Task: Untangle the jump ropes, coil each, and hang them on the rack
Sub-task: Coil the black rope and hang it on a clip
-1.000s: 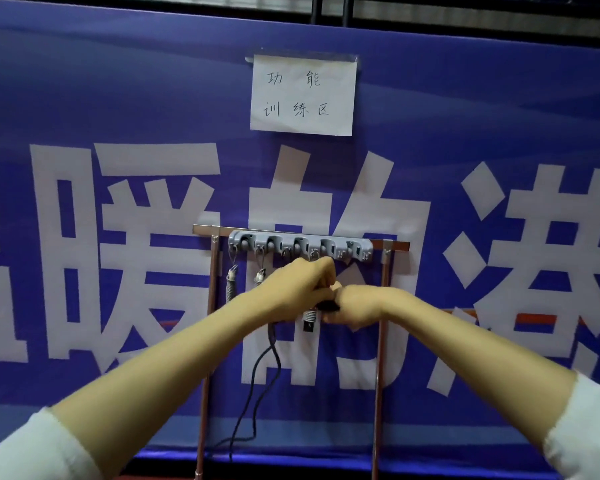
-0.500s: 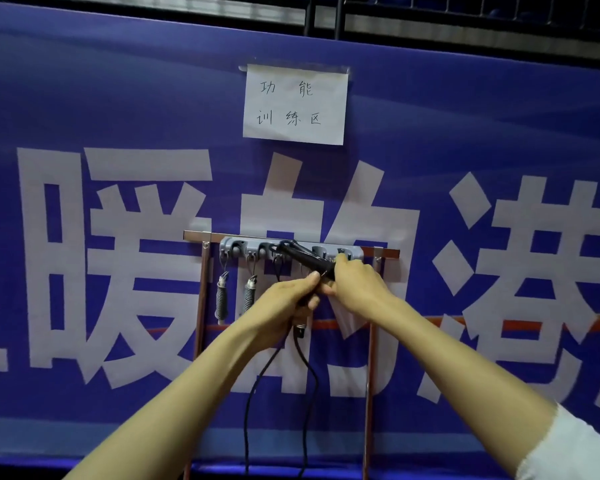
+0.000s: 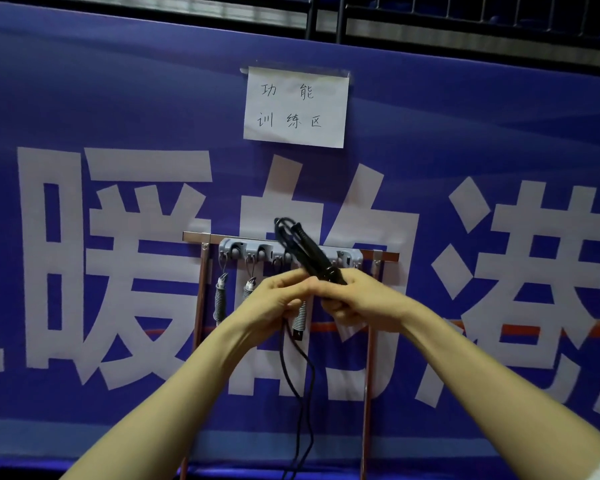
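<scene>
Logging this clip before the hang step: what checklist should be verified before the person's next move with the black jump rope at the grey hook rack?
1. Right hand grips the black jump-rope handles: ok.
2. Thin black cord coiled: not ok; it hangs in a long loose loop below the hands.
3. Free hook on the grey plastic hook rack: ok; its right end looks unoccupied.
4. Left hand has a firm hold: cannot tell; its curled fingers hide what they pinch.
5. Cord clear of the grey ribbed handle hanging just under the hands: cannot tell.
</scene>
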Demonstrator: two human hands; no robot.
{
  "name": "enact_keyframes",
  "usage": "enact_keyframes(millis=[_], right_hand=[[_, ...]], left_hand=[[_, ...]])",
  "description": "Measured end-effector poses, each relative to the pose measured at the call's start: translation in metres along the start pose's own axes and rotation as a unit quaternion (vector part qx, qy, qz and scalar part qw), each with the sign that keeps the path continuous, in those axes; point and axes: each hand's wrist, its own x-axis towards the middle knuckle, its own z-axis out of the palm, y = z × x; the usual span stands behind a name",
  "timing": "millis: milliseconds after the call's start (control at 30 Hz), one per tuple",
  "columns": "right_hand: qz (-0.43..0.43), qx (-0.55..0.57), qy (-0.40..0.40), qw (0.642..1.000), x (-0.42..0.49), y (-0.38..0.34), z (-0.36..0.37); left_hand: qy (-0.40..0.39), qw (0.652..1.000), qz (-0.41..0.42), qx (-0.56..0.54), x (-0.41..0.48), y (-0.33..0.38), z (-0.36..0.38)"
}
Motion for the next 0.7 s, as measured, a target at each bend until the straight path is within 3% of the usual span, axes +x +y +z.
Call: enact_keyframes(millis=[200, 533, 700], right_hand=[[0.023, 0.172, 0.112, 0.978, 0.005, 0.000, 0.011], [0.009, 0.092, 0.149, 0.984, 0.001, 0.000, 0.014], [-0.035, 0.115, 0.185, 0.975, 0.000, 0.003, 0.016]], left_hand=[[-0.024, 0.998, 0.017, -0.061, 0.003, 0.001, 0.010], [-0.075, 0.997, -0.001, 0.013, -0.001, 0.009, 0.001], [-0.084, 0.996, -0.003, -0.025, -0.005, -0.003, 0.001]])
